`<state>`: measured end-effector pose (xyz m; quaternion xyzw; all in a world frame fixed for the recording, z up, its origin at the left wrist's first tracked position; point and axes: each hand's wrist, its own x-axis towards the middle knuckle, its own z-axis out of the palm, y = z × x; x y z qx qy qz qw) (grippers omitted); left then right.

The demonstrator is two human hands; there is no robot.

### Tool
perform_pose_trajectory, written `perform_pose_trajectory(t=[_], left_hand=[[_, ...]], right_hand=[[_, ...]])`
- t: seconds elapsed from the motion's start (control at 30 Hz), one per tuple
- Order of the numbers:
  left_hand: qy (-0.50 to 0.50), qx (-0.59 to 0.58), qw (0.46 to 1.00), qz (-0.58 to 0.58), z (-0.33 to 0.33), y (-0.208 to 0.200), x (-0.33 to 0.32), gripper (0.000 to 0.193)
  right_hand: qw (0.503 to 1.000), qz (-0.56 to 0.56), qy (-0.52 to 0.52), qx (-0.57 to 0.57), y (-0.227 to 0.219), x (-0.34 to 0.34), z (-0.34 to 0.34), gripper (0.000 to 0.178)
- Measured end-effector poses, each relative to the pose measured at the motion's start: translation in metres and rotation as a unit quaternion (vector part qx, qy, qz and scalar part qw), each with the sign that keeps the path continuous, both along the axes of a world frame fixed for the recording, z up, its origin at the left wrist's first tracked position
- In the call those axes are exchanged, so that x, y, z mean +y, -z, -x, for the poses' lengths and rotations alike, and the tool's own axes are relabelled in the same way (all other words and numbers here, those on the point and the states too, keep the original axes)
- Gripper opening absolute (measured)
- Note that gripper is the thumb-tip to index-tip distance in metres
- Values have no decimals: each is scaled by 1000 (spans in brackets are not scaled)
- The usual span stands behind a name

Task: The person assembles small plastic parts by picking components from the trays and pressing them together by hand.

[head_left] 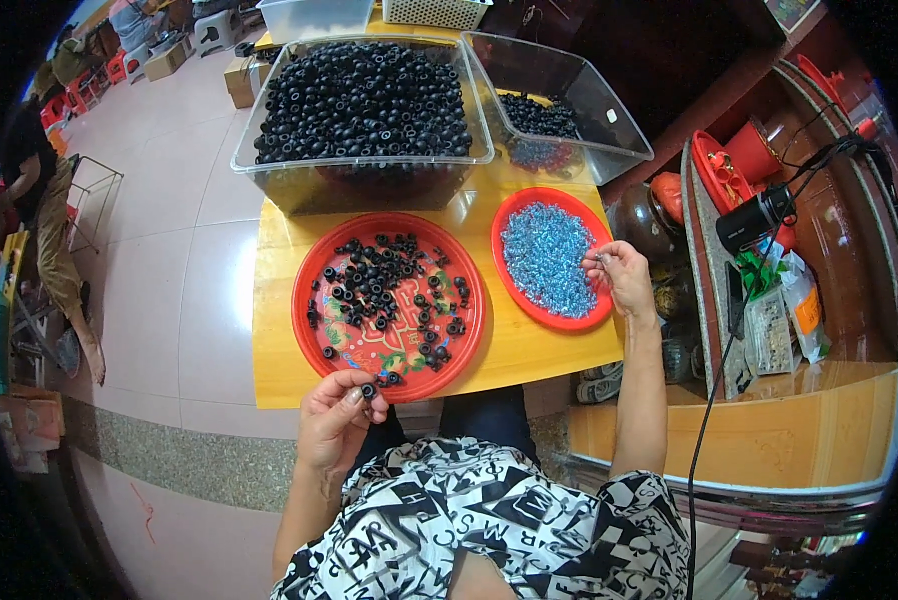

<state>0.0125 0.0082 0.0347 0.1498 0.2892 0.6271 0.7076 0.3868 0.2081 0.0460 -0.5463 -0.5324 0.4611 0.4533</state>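
Near the front edge of a round red tray [476, 340], my left hand [331, 418] pinches a small hollow black cap [369, 391] between thumb and fingers. Several similar black caps [369, 285] lie loose on that tray, some in a heap and some scattered. To its right, a smaller red plate [502, 262] holds a spread of tiny shiny blue pieces [547, 255]. My right hand [626, 282] is over this plate's right rim, fingertips pressed together on a tiny piece too small to make out clearly.
Behind the tray, a large clear bin [369, 190] is heaped with black caps; another clear bin [609, 110] holds fewer. All stand on a yellow table [274, 375]. At right are a cabinet, a black device [754, 220] and a hanging cable [714, 400]. A person [57, 240] is at far left.
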Motion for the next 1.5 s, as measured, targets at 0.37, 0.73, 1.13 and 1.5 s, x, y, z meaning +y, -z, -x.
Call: perform_pose_trajectory(t=[0.37,0.73,1.13,1.5], left_hand=[[-3,12,1000,2,1,1,-3,17],[-3,9,1000,15,1,0,-4,17],[-5,22,1000,16,0,3,-5,18],[2,31,999,28,-3,-1,-2,17]], right_hand=[[993,-10,-47,-111,-11,-11,11,9],[989,-42,-77,-122,-26,-25,36,9],[811,-129,-14,-571,-27,-19,-4,21],[854,-90,-83,-505,-19,-24,9,36]])
